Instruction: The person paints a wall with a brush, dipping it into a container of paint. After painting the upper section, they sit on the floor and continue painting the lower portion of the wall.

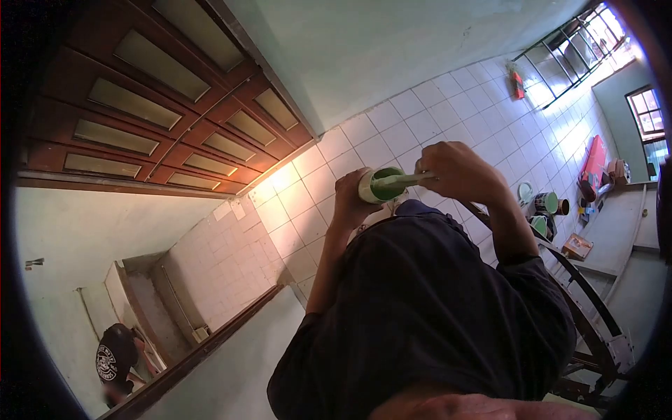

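Observation:
A small white tub [365, 189] with green paint [388, 187] inside is held in my left hand [350, 199], its fingers wrapped round the side. The tub is tilted toward my right. My right hand [458, 171] grips the handle of a paint brush [402, 180], and the far end of the brush reaches over the tub's mouth, at the green paint. Both hands are in front of my dark shirt, high over the tiled floor.
Brown panelled doors [189, 133] stand at the upper left. A co-worker [117, 357] bends down at the lower left. A dark metal ladder [588, 301] is close on my right. Paint cans [551, 203], a red object [593, 164] and a metal rack [570, 59] lie beyond.

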A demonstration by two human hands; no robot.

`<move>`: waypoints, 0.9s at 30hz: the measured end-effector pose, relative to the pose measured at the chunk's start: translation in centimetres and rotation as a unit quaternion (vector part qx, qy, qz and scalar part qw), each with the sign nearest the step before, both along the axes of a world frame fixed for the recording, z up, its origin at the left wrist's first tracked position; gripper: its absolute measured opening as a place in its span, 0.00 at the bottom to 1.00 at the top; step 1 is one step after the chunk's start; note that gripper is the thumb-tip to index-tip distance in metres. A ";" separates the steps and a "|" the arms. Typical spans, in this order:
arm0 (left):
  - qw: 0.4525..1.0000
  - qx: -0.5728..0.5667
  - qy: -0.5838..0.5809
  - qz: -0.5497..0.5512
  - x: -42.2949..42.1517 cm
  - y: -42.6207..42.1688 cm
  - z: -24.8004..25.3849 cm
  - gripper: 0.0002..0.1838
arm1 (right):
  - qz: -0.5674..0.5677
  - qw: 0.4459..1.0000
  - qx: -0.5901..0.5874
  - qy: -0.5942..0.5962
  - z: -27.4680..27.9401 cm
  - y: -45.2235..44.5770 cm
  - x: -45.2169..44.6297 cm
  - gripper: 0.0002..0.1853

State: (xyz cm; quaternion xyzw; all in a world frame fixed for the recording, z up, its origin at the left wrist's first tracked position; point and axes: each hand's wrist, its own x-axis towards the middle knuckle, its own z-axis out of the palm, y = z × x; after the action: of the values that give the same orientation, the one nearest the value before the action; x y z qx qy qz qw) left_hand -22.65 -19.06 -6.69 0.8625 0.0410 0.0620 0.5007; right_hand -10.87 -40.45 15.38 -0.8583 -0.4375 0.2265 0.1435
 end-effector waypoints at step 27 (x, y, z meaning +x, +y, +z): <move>0.997 -0.027 -0.055 -0.044 2.4 -1.9 2.5 0.39 | -0.046 0.973 0.217 -0.069 -6.6 0.7 -2.8 0.08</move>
State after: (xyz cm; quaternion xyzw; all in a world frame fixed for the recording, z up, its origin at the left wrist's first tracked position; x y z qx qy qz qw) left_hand -20.29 -21.00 -4.19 0.8446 -0.0231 0.0862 0.5279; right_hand -13.68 -39.74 8.80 -0.8397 -0.4449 0.0596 0.3057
